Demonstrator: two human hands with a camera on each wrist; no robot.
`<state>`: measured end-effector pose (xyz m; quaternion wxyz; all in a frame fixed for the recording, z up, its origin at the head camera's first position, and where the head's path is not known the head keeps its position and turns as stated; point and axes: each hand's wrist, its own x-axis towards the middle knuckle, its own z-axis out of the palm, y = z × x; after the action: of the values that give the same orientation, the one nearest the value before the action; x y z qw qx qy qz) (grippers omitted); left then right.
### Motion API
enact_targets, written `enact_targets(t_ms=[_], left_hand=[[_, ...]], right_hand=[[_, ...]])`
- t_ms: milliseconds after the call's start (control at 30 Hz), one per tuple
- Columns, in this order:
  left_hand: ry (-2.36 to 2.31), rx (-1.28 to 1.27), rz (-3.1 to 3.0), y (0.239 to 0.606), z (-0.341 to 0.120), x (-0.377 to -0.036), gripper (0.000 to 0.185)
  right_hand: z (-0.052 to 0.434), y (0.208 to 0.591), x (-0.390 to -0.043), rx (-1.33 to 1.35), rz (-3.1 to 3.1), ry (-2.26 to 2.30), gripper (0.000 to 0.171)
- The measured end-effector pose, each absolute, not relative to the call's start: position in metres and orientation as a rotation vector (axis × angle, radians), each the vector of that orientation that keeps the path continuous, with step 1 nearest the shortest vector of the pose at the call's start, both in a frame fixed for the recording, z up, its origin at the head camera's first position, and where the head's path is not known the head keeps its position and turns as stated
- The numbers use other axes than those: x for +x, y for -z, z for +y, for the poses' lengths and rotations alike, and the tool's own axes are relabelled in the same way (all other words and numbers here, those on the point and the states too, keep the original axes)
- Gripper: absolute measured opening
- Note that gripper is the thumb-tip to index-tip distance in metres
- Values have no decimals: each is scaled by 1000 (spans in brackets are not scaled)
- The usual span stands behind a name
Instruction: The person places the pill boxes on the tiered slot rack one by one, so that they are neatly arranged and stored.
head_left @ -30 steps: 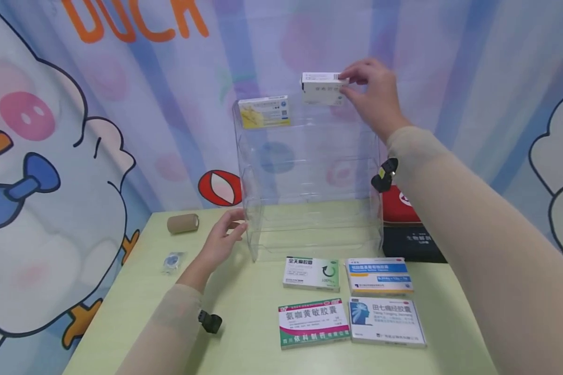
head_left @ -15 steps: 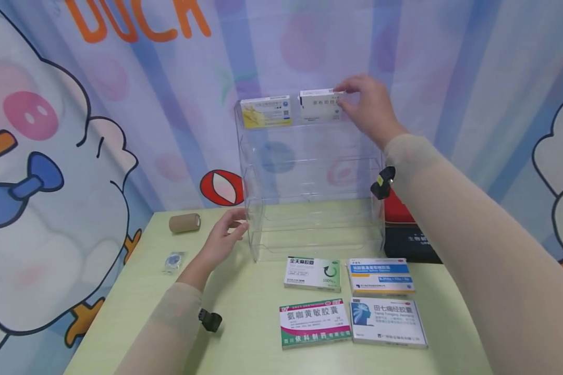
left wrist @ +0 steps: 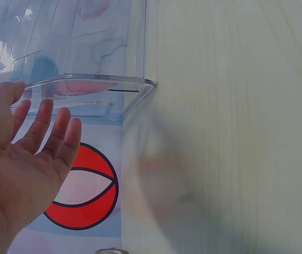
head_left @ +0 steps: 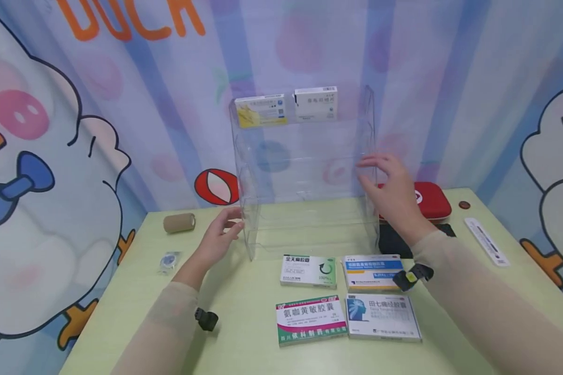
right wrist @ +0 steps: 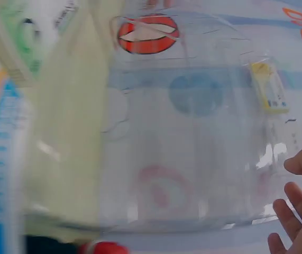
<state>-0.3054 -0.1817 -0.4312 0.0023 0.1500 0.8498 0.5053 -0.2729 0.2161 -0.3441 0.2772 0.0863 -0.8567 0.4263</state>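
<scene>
A clear tiered acrylic rack (head_left: 309,211) stands on the table. On its top tier sit a yellow-and-white medicine box (head_left: 261,111) and, to the right, a white medicine box (head_left: 316,104). My left hand (head_left: 219,237) is at the rack's lower left side, fingers relaxed, thumb right by the edge in the left wrist view. Near the rack's right side my right hand (head_left: 394,190) holds nothing, its fingers loosely bent. Flat in front of the rack lie a green-and-white box (head_left: 308,271), a blue-and-white box (head_left: 373,268), a pink-and-green box (head_left: 311,320) and a box with a blue head picture (head_left: 383,316).
At the left are a brown bandage roll (head_left: 179,223) and a small packaged round item (head_left: 169,261). Behind my right hand lie a red case (head_left: 433,200) and a black pouch (head_left: 391,242). Further right is a long white packet (head_left: 486,241). A cartoon curtain (head_left: 474,78) hangs behind.
The white medicine box was lowered onto the rack's top tier beside the yellow one and let go. My right hand then came down along the right side. My left hand stayed by the rack.
</scene>
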Motion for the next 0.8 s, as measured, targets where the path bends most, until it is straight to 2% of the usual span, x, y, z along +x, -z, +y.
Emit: enact_targets(t_ms=[167,467,800], left_hand=[[-1610,479,2666,429,-183,-308,46],[-1593,431,2644,432,-179,-305,46],[-1609,445,2633,427,-179,-306,48]], right_hand=[[243,385,-243,143,-2425,-1123,34],[296,442,-193,246,-2734,-1061,31],[307,463,-183,228,-2878,-1056,41]])
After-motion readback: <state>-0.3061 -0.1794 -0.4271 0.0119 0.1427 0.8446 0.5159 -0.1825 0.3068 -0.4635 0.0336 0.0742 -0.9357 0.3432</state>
